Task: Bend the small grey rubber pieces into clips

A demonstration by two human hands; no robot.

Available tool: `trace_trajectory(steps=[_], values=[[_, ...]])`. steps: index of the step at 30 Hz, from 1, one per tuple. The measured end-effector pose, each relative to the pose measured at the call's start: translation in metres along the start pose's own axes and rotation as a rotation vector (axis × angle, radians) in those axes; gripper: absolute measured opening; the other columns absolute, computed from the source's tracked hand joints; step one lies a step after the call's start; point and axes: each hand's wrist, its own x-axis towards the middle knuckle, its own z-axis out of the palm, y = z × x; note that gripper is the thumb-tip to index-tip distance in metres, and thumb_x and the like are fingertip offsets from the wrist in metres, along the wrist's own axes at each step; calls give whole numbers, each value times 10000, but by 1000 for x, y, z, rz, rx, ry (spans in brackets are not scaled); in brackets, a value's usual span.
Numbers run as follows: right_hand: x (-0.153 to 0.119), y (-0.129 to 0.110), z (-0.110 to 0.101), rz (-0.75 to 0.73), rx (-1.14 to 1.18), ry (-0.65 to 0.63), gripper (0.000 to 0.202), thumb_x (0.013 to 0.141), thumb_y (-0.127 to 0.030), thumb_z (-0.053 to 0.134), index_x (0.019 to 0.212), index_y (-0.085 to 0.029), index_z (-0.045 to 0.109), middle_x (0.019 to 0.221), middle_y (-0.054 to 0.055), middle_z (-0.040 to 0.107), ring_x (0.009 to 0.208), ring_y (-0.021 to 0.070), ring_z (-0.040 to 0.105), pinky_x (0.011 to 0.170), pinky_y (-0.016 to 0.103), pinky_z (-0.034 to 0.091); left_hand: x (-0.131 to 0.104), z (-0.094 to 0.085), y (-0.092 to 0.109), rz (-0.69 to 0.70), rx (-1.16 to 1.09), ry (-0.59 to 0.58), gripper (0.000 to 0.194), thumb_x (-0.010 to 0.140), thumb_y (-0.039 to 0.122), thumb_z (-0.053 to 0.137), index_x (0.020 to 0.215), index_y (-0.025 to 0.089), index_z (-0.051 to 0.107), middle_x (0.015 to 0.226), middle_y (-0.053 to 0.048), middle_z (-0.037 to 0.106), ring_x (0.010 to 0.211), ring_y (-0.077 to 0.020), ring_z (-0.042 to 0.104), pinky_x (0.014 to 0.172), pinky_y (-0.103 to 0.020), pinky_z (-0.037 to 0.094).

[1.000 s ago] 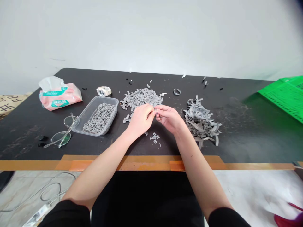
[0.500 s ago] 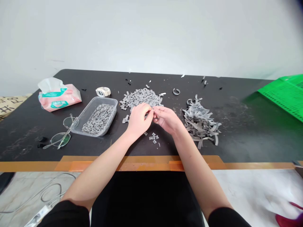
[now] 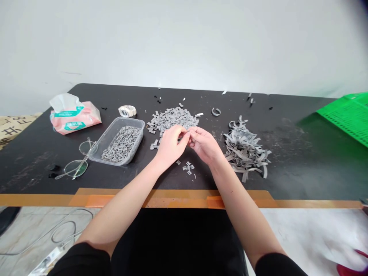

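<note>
My left hand (image 3: 171,144) and my right hand (image 3: 204,144) meet fingertip to fingertip over the dark table, both closed in a pinch. Whatever lies between their fingertips is too small and hidden to make out. Just behind them spreads a heap of small grey pieces (image 3: 172,118). A clear plastic box (image 3: 136,151) to the left holds many small grey parts (image 3: 122,143). Several small frame-like grey bits (image 3: 188,167) lie nearer the table edge, below my hands. On the right is a tangled pile of curved grey strips (image 3: 244,147).
A tissue pack (image 3: 76,117), eyeglasses (image 3: 76,167) and a white watch (image 3: 127,111) are on the left. A single curled strip (image 3: 216,111) lies behind my right hand. A green perforated basket (image 3: 346,117) stands at the far right. Orange tape (image 3: 178,199) lines the front edge.
The whole view has shifted slightly, so the objects appear a little further right. My hands remain together, with their fingertips pressed a bit closer.
</note>
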Motion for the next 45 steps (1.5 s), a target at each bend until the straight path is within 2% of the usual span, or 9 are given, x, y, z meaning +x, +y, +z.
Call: trace_trajectory(steps=[3, 6, 12, 18, 23, 27, 35, 40, 45], values=[[1, -2, -6, -22, -106, 64, 284, 683, -407, 844, 798, -185, 710, 655, 3, 635, 623, 132, 519, 582, 281, 358, 3, -1, -4, -18, -33, -8, 167, 947, 204, 523, 785, 209, 565, 813, -14, 619, 793, -176, 565, 757, -309, 442], [3, -3, -12, -28, -214, 86, 246, 681, -354, 852, 773, -172, 715, 619, 18, 679, 589, 136, 547, 578, 281, 355, 5, -3, -7, -20, -59, -43, 178, 913, 184, 551, 738, 202, 582, 789, -11, 607, 786, -182, 553, 767, -326, 419], [3, -8, -18, 11, -305, -37, 269, 692, -379, 845, 705, -174, 673, 549, -6, 640, 530, 113, 495, 567, 269, 358, 6, -1, -6, -90, -198, -102, 141, 881, 188, 557, 749, 206, 604, 787, -3, 632, 783, -178, 557, 754, -316, 430], [-1, -10, -14, 43, -213, -130, 343, 695, -438, 847, 717, -183, 618, 568, -22, 582, 553, 115, 467, 569, 272, 341, 7, -2, -7, -218, -483, -174, 81, 875, 277, 599, 838, 205, 606, 757, 6, 656, 715, -159, 611, 699, -305, 481], [-4, -12, -8, 100, -43, -208, 403, 679, -481, 850, 695, -191, 572, 654, -31, 496, 588, 113, 450, 580, 281, 333, 8, -6, -6, -265, -736, -208, 101, 854, 298, 589, 818, 204, 590, 780, -7, 645, 720, -150, 629, 716, -314, 518], [-4, -12, -6, 142, 50, -234, 403, 677, -451, 868, 692, -181, 570, 689, -28, 476, 595, 102, 424, 569, 270, 307, 8, -7, -5, -278, -839, -221, 110, 845, 302, 600, 813, 197, 598, 775, -11, 623, 727, -145, 622, 734, -314, 523], [-1, -4, -9, 199, 163, -275, 314, 707, -367, 854, 746, -189, 598, 710, -27, 453, 603, 102, 367, 560, 257, 316, 8, -12, -5, -238, -818, -215, 109, 859, 296, 636, 833, 192, 617, 820, 12, 622, 787, -131, 621, 791, -288, 508], [2, -4, -14, 154, 198, -202, 290, 717, -346, 826, 701, -197, 577, 692, -22, 436, 624, 117, 351, 548, 254, 323, 4, -9, 1, -204, -773, -257, 151, 880, 307, 630, 806, 181, 593, 864, -18, 638, 841, -156, 661, 817, -301, 532], [1, -9, -15, 82, 164, -144, 302, 724, -357, 841, 711, -173, 602, 719, -18, 470, 621, 101, 371, 571, 257, 331, 1, 4, 1, -212, -635, -113, 132, 905, 256, 607, 1013, 202, 553, 947, -19, 606, 844, -143, 634, 793, -285, 516]])
